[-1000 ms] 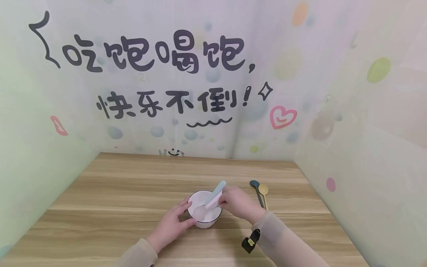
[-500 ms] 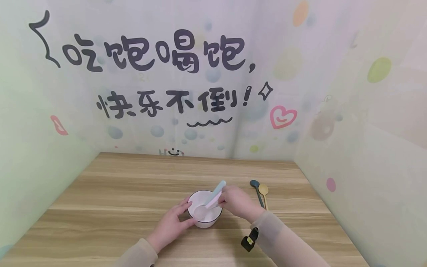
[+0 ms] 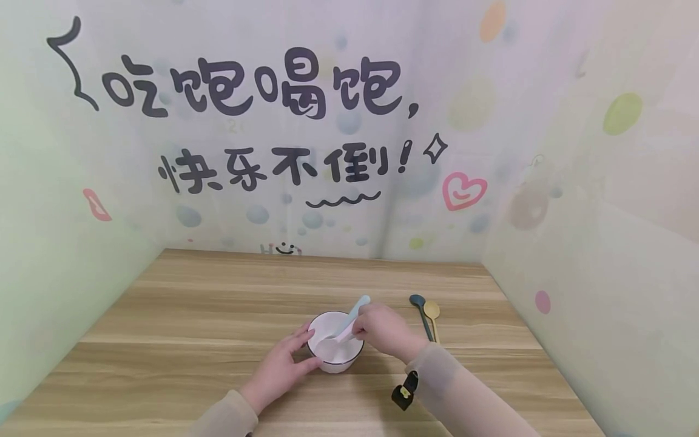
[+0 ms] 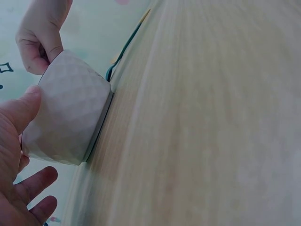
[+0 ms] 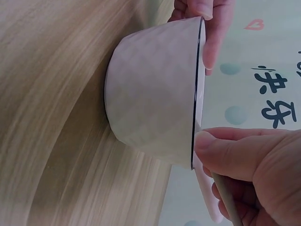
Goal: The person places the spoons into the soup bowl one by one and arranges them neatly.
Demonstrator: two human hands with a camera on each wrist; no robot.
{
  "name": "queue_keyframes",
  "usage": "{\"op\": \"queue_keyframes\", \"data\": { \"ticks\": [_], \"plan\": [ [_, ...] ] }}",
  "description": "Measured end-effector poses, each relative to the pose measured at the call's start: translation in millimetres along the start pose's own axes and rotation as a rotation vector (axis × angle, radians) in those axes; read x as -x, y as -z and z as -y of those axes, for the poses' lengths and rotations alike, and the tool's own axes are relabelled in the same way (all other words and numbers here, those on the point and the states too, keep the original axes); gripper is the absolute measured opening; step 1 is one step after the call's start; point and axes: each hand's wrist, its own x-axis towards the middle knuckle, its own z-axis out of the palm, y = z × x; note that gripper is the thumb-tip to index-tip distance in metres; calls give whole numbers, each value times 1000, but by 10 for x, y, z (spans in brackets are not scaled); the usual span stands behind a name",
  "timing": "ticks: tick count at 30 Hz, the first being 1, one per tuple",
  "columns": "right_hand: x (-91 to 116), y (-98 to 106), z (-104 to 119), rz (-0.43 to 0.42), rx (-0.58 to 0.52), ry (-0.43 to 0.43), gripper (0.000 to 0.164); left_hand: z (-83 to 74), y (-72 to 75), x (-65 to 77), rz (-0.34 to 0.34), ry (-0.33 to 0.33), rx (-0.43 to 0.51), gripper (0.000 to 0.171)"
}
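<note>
White and dark-rimmed, the bowl [image 3: 337, 366] stands before us on the wooden counter [image 3: 136, 340], gripped at its left by our left hand [image 3: 283, 365]. Our right hand [image 3: 386, 331] pinches a pale spoon [image 5: 228, 200] inside it, beside a light-blue handle [image 3: 360, 308]. Farther off lie a dark-blue spoon [image 3: 417, 300] and a yellow spoon [image 3: 432, 310].

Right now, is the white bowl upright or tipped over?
Upright: the white bowl sits base-down on the table in both wrist views, its opening facing up in the head view, the left hand holding its side.
</note>
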Motion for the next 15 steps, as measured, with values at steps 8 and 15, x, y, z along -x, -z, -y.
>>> {"op": "queue_keyframes", "data": {
  "ticks": [8, 15],
  "plan": [
    [-32, -27, -9, 18, 32, -13, 5, 4, 0, -2, 0, -18, -5, 63],
    [-55, -52, -2, 32, 109, -39, 5, 1, 1, 2, 2, -12, 0, 63]
  ]
}}
